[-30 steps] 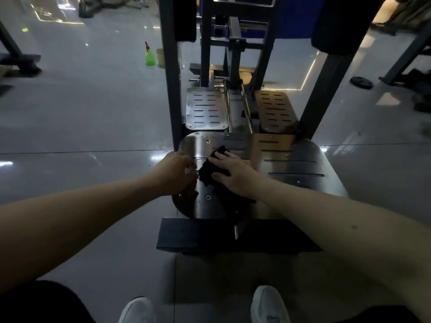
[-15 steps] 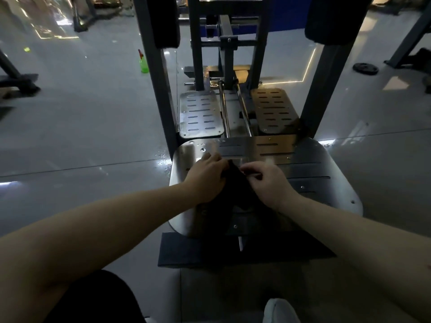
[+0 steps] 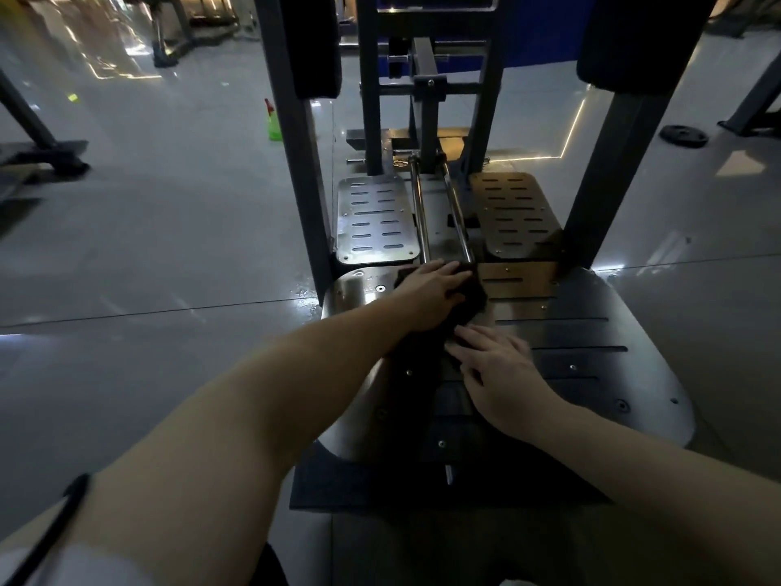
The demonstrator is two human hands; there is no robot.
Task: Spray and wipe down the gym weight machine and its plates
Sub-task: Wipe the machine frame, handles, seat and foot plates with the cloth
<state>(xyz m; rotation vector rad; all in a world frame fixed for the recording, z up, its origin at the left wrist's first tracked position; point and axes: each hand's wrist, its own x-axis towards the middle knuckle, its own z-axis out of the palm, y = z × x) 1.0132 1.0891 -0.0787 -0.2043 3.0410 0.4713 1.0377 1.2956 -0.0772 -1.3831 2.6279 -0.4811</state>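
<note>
Black cloth, soft and limp, sits at the far edge of the machine's near steel plate, rigid and likely slick, so flat pressure suits it: left hand presses it with straight fingers, right hand lies flat just nearer.
</note>
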